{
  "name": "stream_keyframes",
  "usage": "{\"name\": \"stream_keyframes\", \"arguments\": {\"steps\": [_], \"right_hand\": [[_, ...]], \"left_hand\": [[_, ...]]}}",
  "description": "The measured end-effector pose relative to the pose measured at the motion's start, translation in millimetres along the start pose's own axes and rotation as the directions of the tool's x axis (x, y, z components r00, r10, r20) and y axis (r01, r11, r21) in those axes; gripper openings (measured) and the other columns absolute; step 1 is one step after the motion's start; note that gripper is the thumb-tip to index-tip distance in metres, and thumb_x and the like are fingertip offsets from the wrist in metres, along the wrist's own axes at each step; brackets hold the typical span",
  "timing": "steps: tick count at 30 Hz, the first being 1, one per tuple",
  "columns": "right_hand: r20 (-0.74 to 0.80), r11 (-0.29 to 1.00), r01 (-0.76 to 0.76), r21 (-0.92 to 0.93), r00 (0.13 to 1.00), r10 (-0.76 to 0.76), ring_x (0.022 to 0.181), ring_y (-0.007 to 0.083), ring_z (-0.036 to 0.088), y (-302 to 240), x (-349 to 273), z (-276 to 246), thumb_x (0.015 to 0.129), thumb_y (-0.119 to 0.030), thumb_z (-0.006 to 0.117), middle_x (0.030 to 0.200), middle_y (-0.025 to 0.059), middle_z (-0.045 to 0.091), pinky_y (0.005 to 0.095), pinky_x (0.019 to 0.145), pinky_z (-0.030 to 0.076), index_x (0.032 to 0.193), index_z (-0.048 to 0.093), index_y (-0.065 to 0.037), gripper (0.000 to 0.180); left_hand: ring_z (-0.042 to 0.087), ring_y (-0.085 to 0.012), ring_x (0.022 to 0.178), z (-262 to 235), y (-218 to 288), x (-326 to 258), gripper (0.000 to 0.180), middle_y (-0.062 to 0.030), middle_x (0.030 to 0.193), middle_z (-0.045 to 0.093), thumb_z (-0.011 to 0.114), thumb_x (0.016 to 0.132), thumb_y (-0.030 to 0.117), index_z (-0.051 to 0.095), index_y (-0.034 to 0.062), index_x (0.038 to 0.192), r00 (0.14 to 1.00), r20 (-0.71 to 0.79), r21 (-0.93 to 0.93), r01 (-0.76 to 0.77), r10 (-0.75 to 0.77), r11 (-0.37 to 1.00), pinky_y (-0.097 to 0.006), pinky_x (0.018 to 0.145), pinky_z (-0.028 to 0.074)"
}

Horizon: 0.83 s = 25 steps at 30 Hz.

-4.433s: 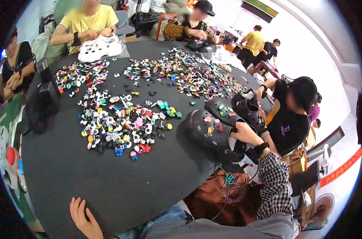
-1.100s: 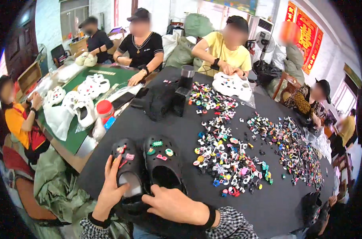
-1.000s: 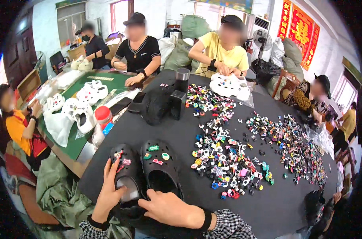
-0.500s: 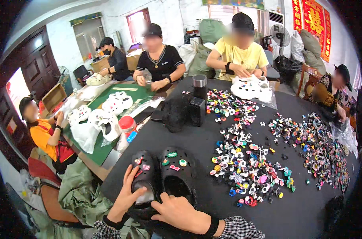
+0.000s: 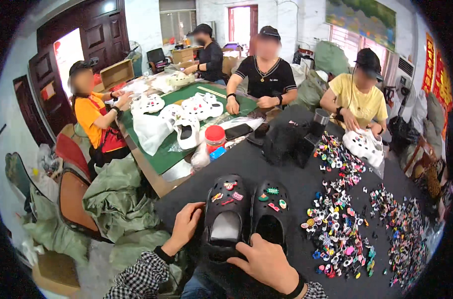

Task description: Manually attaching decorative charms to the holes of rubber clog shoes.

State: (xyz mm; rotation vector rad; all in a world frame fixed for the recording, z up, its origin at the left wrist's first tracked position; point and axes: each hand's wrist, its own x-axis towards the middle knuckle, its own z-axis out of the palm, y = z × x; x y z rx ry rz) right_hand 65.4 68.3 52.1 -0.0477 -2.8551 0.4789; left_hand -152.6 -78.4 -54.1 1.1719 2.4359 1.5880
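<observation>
Red-lidded jar (image 5: 215,137) behind black clogs (image 5: 246,214), red wall banners (image 5: 435,74) right

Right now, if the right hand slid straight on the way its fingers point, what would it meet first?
The right hand already rests on the heels of the black clogs; going on, it would likely push into them, depth unclear.

Two black clogs (image 5: 246,217) at six o'clock; four seated workers, nine through two o'clock; one red-lidded jar (image 5: 215,138); charms (image 5: 338,234) uncountable.
</observation>
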Motion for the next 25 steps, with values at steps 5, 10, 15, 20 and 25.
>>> {"name": "stream_keyframes", "arguments": {"steps": [5, 10, 15, 20, 25], "right_hand": [[0.033, 0.999, -0.039, -0.022, 0.999, 0.04, 0.061, 0.0291, 0.059, -1, 0, -5, 0.083, -0.045, 0.07, 0.078, 0.0127, 0.052, 0.0372, 0.05, 0.05, 0.091, 0.064, -0.011, 0.036], [0.056, 1.0, -0.018, -0.002, 0.998, 0.018, 0.061, 0.0296, 0.059, 0, 2, -4, 0.085, -0.045, 0.069, 0.078, 0.0132, 0.053, 0.0382, 0.051, 0.051, 0.092, 0.064, -0.011, 0.035], [0.107, 0.998, -0.045, -0.033, 0.993, 0.048, 0.062, 0.0299, 0.06, -7, 6, -8, 0.086, -0.046, 0.067, 0.079, 0.0132, 0.053, 0.0389, 0.051, 0.05, 0.093, 0.064, -0.011, 0.035], [0.209, 0.991, -0.097, -0.091, 0.971, 0.114, 0.064, 0.031, 0.061, -10, 11, -20, 0.088, -0.045, 0.065, 0.079, 0.013, 0.054, 0.0397, 0.052, 0.051, 0.094, 0.064, -0.012, 0.034], [0.34, 0.975, -0.086, 0.207, 0.941, 0.011, 0.081, 0.0393, 0.066, 29, 22, -36, 0.087, -0.033, 0.07, 0.104, 0.0139, 0.062, 0.0458, 0.071, 0.057, 0.108, 0.063, -0.01, 0.032]], "left_hand": [[0.066, -0.0299, 0.093, 7, 2, 9, 0.02, -0.0158, 0.103, 0.067, 0.055, 0.093, 0.008, 0.062, -0.0002, 0.11, 1.0, -0.019, -0.007, 0.006, -0.006, 1.0, -0.035, 0.081, 0.05], [0.066, -0.0313, 0.095, 9, 4, 1, 0.023, -0.0151, 0.104, 0.066, 0.058, 0.089, 0.005, 0.061, 0.0023, 0.112, 0.997, -0.082, 0.07, -0.007, 0.013, 0.997, -0.036, 0.082, 0.051], [0.065, -0.0309, 0.097, 6, 3, 2, 0.025, -0.0148, 0.105, 0.065, 0.058, 0.088, 0.003, 0.061, 0.0031, 0.113, 0.995, -0.084, 0.103, -0.052, 0.061, 0.993, -0.037, 0.083, 0.051], [0.065, -0.0329, 0.096, 8, 1, 3, 0.024, -0.0156, 0.103, 0.065, 0.059, 0.088, 0.002, 0.062, 0.0027, 0.112, 0.994, -0.095, 0.075, -0.052, 0.059, 0.996, -0.037, 0.082, 0.051], [0.065, -0.0337, 0.097, 3, -3, 1, 0.024, -0.0171, 0.103, 0.066, 0.059, 0.088, 0.003, 0.062, 0.0039, 0.112, 0.992, -0.108, -0.012, -0.064, 0.063, 0.998, -0.038, 0.083, 0.051]]}}
